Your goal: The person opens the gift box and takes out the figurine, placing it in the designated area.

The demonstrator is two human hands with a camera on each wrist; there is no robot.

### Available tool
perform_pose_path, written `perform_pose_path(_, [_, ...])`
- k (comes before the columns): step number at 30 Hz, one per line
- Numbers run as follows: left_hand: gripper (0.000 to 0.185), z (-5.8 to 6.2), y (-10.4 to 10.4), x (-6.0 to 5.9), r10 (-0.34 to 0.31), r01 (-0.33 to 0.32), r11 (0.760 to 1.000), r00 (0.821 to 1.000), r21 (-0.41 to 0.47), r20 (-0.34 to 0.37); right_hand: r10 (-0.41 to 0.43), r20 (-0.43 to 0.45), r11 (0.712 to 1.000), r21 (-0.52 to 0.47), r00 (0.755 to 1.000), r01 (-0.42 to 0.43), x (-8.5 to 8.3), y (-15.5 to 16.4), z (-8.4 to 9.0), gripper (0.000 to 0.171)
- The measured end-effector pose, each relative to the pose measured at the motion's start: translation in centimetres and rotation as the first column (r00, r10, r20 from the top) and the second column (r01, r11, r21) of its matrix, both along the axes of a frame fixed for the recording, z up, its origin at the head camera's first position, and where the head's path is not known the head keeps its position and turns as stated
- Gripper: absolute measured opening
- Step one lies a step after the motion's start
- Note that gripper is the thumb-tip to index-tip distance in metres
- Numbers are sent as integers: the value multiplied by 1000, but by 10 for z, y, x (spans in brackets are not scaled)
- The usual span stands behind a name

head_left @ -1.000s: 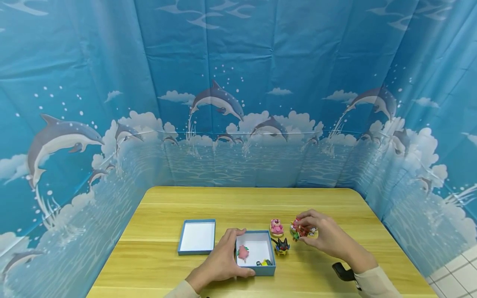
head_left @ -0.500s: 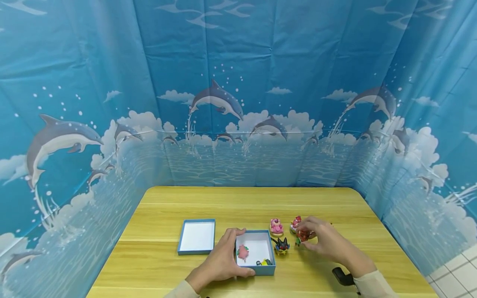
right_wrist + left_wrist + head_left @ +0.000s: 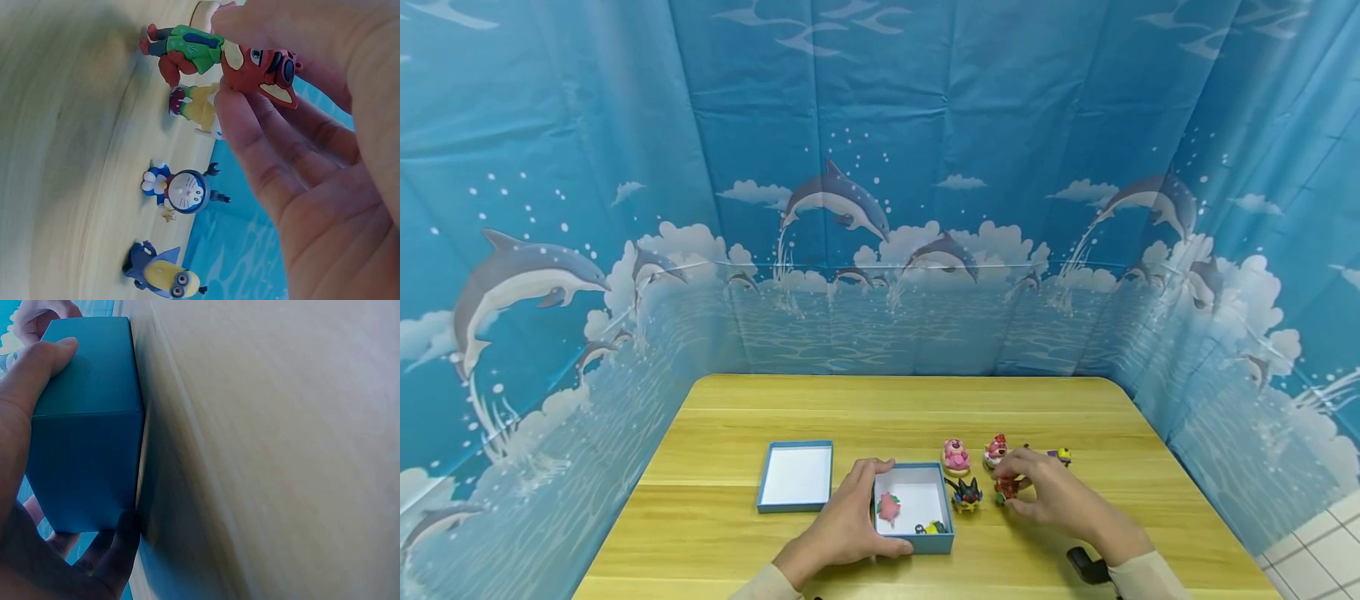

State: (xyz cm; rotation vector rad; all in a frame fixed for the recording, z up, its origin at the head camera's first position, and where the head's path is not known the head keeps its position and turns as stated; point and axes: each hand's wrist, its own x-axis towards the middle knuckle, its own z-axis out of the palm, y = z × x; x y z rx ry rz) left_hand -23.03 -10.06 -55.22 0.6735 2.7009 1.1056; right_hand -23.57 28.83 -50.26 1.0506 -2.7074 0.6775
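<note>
My left hand (image 3: 850,517) grips the left side of an open blue box (image 3: 934,545), thumb on the near wall and fingers at the far corner; the left wrist view shows the thumb (image 3: 57,355) against the box's outer wall. Inside the white interior lie a pink figurine (image 3: 888,507) and a small yellow-and-black one (image 3: 936,527). My right hand (image 3: 1063,496) pinches a reddish-brown fox figurine (image 3: 195,49) in a green shirt by its head, close over the table. A black, cat-eared figurine (image 3: 967,495) stands between the box and this hand.
A blue-edged lid (image 3: 797,477) lies left of the box, white inside up. Pink bear figurines (image 3: 956,457) stand behind. Beyond the right hand are a blue cat figurine (image 3: 185,189) and a Minion figurine (image 3: 164,275). A dolphin-print curtain (image 3: 880,333) surrounds the table (image 3: 737,550).
My right hand has moved slightly toward me with the fox figurine, uncovering the pink figurine behind it and the Minion figurine to the right. The left hand and the box have stayed put.
</note>
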Motion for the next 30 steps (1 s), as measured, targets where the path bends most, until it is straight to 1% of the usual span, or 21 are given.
perform_pose_path(5, [127,2,0,1,1,-1,1000,1000,4,12,2,-23,1000,15,1000,-1,1,1,-2,44])
perform_pose_path(10, [128,5,0,2,2,-2,1000,1000,10,21,29,-27,999,-17,999,-29,2,2,-5,44])
perform_pose_path(14, [128,5,0,2,5,-5,1000,1000,7,22,48,-51,998,-25,998,-49,1,2,-7,46])
perform_pose_path(18, [128,5,0,3,6,-6,1000,1000,4,19,40,-54,999,-15,998,-41,3,3,-7,46])
perform_pose_path(30, [128,4,0,3,4,-4,1000,1000,2,6,-18,47,1000,13,999,18,5,4,-3,45])
